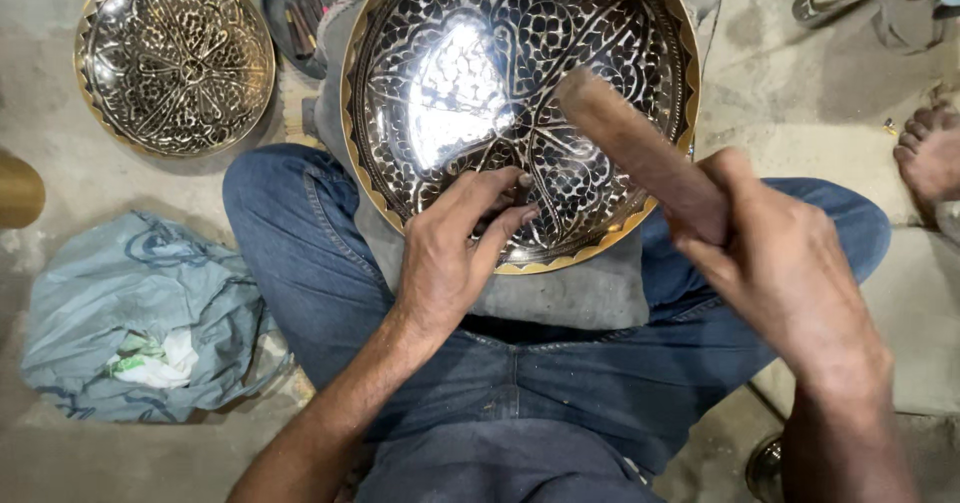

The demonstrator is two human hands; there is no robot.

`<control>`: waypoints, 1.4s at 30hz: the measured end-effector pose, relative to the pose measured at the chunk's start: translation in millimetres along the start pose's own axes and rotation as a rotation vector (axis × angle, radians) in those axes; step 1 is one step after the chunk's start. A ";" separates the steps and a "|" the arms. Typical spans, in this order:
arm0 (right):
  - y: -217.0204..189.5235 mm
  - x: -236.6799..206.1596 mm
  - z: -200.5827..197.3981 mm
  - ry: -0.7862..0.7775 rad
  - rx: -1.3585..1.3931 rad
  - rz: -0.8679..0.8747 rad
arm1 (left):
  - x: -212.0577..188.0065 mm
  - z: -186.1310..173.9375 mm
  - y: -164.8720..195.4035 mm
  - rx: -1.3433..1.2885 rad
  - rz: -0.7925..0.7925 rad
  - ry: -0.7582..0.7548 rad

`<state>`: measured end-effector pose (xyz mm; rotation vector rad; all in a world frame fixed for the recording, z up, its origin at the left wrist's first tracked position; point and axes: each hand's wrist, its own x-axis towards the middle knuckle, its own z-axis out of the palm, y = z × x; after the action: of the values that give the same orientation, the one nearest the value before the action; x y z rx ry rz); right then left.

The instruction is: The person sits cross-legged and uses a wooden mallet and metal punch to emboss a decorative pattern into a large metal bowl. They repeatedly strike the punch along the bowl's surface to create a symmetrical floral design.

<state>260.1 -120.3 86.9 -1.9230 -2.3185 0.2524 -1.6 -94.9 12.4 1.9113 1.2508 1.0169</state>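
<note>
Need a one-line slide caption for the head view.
Seated person's left hand holds a small tool on a large engraved metal plate while the right hand raises a wooden mallet.

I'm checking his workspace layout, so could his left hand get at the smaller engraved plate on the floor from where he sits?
Probably yes. The left hand rests on the large plate in his lap, and the smaller plate lies on the same side. Only his knee and bare floor lie between.
</note>
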 end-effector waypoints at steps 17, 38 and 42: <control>-2.9 0.4 7.5 0.039 0.170 0.069 | -0.7 3.2 -7.0 -0.003 0.006 0.003; -5.4 -5.4 6.6 0.201 0.294 0.173 | 2.9 -4.1 -5.3 -0.040 0.024 -0.034; -5.0 -4.7 4.5 0.143 0.171 0.156 | 3.8 -3.8 -8.6 0.007 0.011 -0.042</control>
<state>255.2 -126.1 83.6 -1.9690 -1.9924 0.3065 -7.8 -87.9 8.3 1.9370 1.2237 0.9742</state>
